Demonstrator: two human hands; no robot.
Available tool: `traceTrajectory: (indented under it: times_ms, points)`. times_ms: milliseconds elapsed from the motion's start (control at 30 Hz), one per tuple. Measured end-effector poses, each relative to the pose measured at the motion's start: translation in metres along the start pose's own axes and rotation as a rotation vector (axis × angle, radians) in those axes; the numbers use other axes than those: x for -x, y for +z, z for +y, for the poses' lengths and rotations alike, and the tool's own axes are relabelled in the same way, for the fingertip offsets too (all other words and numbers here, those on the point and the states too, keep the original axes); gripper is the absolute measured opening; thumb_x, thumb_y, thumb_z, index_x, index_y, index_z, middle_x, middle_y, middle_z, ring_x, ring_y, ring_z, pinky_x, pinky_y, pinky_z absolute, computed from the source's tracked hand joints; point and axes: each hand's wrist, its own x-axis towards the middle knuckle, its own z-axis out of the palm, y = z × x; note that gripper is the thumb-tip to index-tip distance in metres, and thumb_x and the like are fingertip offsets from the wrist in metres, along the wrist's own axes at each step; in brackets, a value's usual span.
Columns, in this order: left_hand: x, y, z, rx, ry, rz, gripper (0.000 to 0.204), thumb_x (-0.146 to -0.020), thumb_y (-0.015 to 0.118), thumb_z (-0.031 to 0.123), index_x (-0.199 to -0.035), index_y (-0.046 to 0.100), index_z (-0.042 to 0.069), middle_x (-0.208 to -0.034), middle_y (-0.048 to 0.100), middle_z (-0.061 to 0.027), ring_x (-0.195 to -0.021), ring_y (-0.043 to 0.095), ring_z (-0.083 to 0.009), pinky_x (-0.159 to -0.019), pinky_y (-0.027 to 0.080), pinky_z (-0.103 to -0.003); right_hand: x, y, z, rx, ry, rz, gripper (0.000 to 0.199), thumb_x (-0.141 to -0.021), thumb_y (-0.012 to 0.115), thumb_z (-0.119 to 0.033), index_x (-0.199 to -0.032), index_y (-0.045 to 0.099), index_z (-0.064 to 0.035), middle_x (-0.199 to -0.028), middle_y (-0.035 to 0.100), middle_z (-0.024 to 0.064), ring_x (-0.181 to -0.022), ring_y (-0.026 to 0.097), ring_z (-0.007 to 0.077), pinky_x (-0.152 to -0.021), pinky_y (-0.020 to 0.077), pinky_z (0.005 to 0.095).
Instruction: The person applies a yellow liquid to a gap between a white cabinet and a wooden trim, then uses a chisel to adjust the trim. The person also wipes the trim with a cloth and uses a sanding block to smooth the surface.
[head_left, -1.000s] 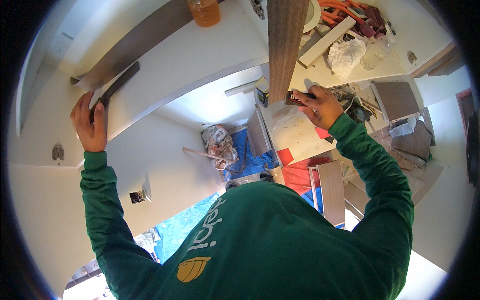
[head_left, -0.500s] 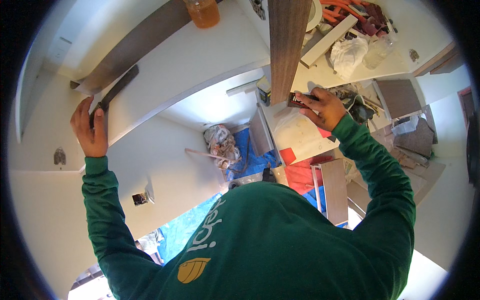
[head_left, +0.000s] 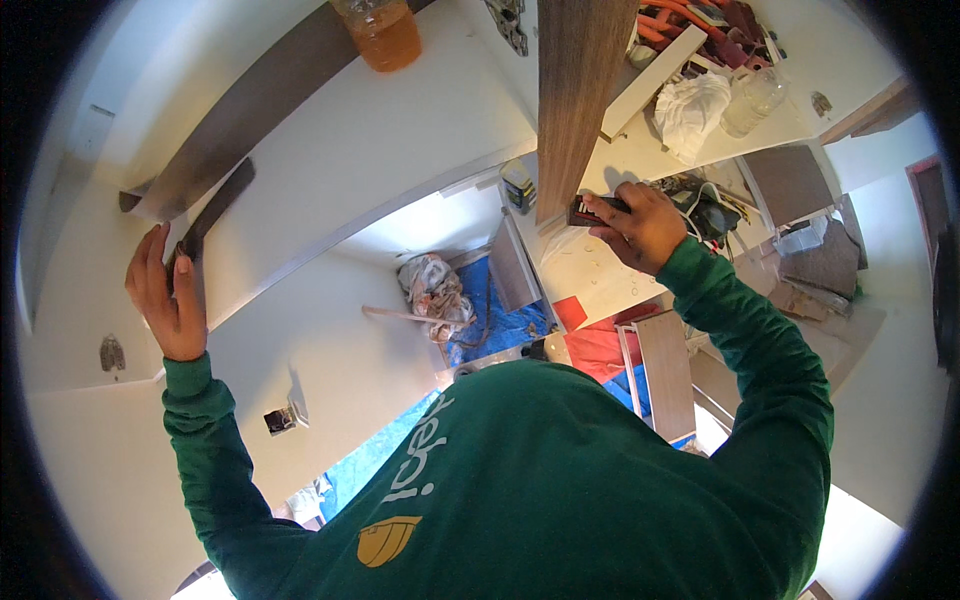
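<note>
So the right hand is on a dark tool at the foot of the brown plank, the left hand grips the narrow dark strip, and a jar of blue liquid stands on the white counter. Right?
Not quite. The head view shows the jar holds orange liquid, not blue. The rest holds: the right hand is on the dark tool at the foot of the brown plank, the left hand grips the narrow dark strip, and the jar stands on the white counter.

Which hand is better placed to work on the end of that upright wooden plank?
The right hand, probably. It holds a small dark tool against the lower end of the wooden plank. The left hand is far off, its grip on a dark strip by the white counter.
</note>
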Motion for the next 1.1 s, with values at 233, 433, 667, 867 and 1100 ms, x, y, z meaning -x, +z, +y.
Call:
traceTrajectory:
  times_ms: [233, 433, 667, 867, 1100]
  points:
    - [-0.004, -0.005, 0.01, 0.066, -0.05, -0.012, 0.046, -0.102, 0.047, 0.035, -0.135, 0.06, 0.006, -0.139, 0.055, -0.0174, -0.13, 0.043, -0.0345, -0.11, 0.034, -0.048, 0.0, 0.002, -0.007, 0.066, 0.074, -0.028, 0.057, -0.082, 0.074, -0.035, -0.136, 0.058, -0.0249, -0.099, 0.054, 0.0097, -0.088, 0.057, 0.0314, -0.074, 0.05, 0.0473]
    - [-0.004, -0.006, 0.008, 0.059, -0.003, 0.01, 0.044, -0.102, 0.048, 0.033, -0.135, 0.06, 0.006, -0.139, 0.055, -0.0175, -0.129, 0.044, -0.0348, -0.109, 0.035, -0.048, -0.004, -0.001, -0.009, 0.088, 0.085, -0.035, 0.058, -0.082, 0.074, -0.035, -0.137, 0.059, -0.0253, -0.1, 0.055, 0.0097, -0.09, 0.056, 0.0322, -0.077, 0.05, 0.0476]
    - [0.0, -0.003, 0.001, 0.027, 0.059, 0.063, 0.041, -0.101, 0.05, 0.025, -0.135, 0.059, 0.006, -0.138, 0.056, -0.0165, -0.128, 0.046, -0.0345, -0.109, 0.033, -0.046, 0.001, 0.006, -0.008, 0.099, 0.078, 0.007, 0.052, -0.087, 0.069, -0.04, -0.136, 0.06, -0.0267, -0.101, 0.056, 0.011, -0.089, 0.057, 0.0343, -0.08, 0.0492, 0.0482]
    - [-0.001, -0.005, 0.001, 0.071, 0.057, 0.077, 0.039, -0.096, 0.055, 0.019, -0.133, 0.06, 0.006, -0.134, 0.058, -0.0157, -0.124, 0.049, -0.0359, -0.107, 0.035, -0.046, -0.001, 0.0, 0.005, 0.004, 0.042, -0.061, 0.048, -0.09, 0.065, -0.042, -0.136, 0.061, -0.0265, -0.097, 0.056, 0.0131, -0.085, 0.057, 0.035, -0.078, 0.0485, 0.0476]
    - [0.003, -0.005, 0.001, 0.053, 0.014, 0.105, 0.038, -0.094, 0.06, 0.016, -0.131, 0.061, 0.007, -0.132, 0.059, -0.0152, -0.121, 0.05, -0.0364, -0.104, 0.038, -0.047, 0.038, -0.022, 0.011, -0.01, 0.022, 0.133, 0.051, -0.086, 0.071, -0.028, -0.135, 0.062, -0.0165, -0.084, 0.05, 0.0117, -0.076, 0.053, 0.0313, -0.071, 0.0451, 0.0436]
